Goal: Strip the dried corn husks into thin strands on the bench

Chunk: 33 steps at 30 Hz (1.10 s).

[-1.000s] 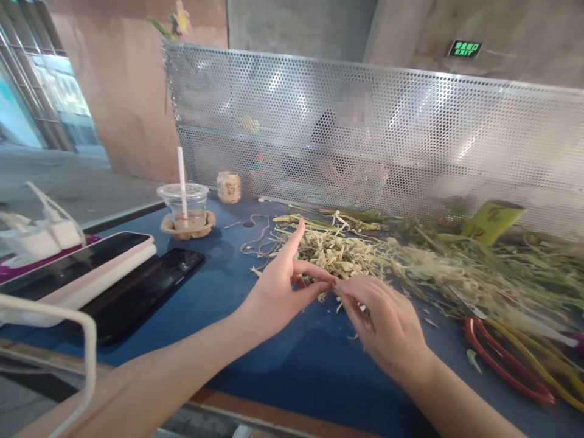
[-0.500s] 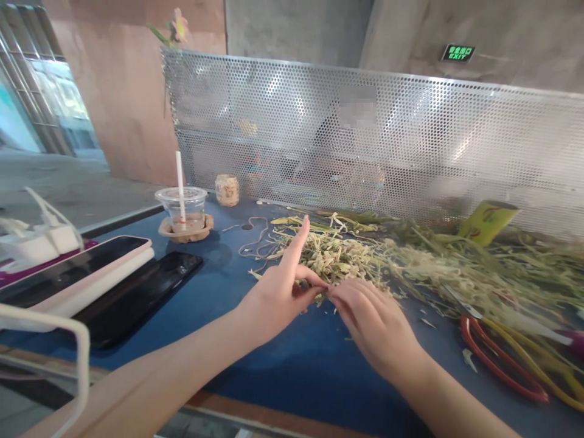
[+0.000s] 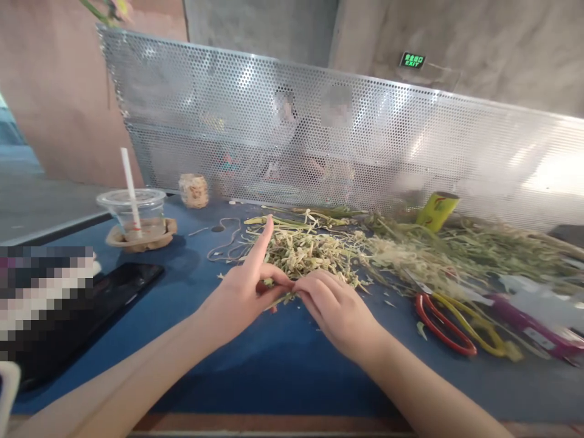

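Pressing tip to tip, the left hand (image 3: 241, 298) + right hand (image 3: 342, 310) meet just in front of the pile (image 3: 314, 252) of pale green strips on the blue desk (image 3: 274, 377). Grip on L: thumb + one finger pinched together, another finger (image 3: 259, 246) raised in front of the pile's left side. Grip on R: thumb + finger also pressed together, same spot. Can't tell what's btwn the tips, too small. A bit of green (image 3: 287, 297) shows right by them; unclear if held or just pile edge.

Left of pile: string (image 3: 238, 230), loosely curled nr its edge; farther left, clear lidded cup (image 3: 148, 213) w/ straw (image 3: 129, 182), in cardboard holder (image 3: 157, 239). Jar (image 3: 194, 190) back-left, black phone (image 3: 132, 283) front-left, partly pixelated.

Right of pile: long greens (image 3: 502, 246) alongside; scissors (image 3: 457, 348), red/yellow handles, front-right; purple pack (image 3: 517, 316) past those; yellow tube (image 3: 437, 212) back-right, tilted.

Behind pile: perforated metal panel (image 3: 228, 91), two ppl (image 3: 292, 137) blurry thru it. Exit sign (image 3: 412, 59) high, back-right.
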Motion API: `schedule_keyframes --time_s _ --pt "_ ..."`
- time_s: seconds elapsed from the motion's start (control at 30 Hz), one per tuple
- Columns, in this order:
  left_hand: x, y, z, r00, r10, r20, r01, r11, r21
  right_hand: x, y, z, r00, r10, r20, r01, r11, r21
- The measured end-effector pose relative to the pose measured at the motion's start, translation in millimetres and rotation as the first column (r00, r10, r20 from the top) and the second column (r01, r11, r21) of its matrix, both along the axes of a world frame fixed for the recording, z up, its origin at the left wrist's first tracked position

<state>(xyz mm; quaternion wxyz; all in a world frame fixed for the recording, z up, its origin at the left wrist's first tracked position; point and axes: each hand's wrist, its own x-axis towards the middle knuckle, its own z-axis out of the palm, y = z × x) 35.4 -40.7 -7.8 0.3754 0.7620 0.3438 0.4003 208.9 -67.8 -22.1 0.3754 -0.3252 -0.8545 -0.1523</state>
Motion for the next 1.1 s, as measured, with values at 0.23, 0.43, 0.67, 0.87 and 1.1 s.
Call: schedule_keyframes --time_s 0.23,0.43,0.67,0.87,1.1 --pt "0.3 0.3 -2.8 0.979 -0.027 -0.203 0.055 0.989 0.136 3.0 6.8 -0.2 0.999 -0.038 -0.031 0.033 0.989 -0.142" --pt "1.9 3.5 -7.9 0.984 0.113 -0.141 -0.081 0.974 0.214 -0.9 6.6 1.6 0.994 -0.09 -0.069 0.074 0.975 -0.211" --pt "1.5 12.4 -11.4 0.966 0.24 -0.1 -0.219 0.958 0.183 -0.5 1.6 3.1 0.992 -0.063 -0.107 0.026 0.949 -0.314" --pt "-4.6 11.2 -8.0 0.967 0.038 -0.252 0.043 0.95 0.309 6.9 9.5 -2.9 0.983 -0.081 -0.166 0.028 0.954 -0.297" --pt "-2.6 12.0 -7.3 0.913 -0.064 -0.404 0.173 0.955 0.24 4.4 12.2 -2.4 1.0 -0.03 -0.003 0.028 0.966 -0.257"
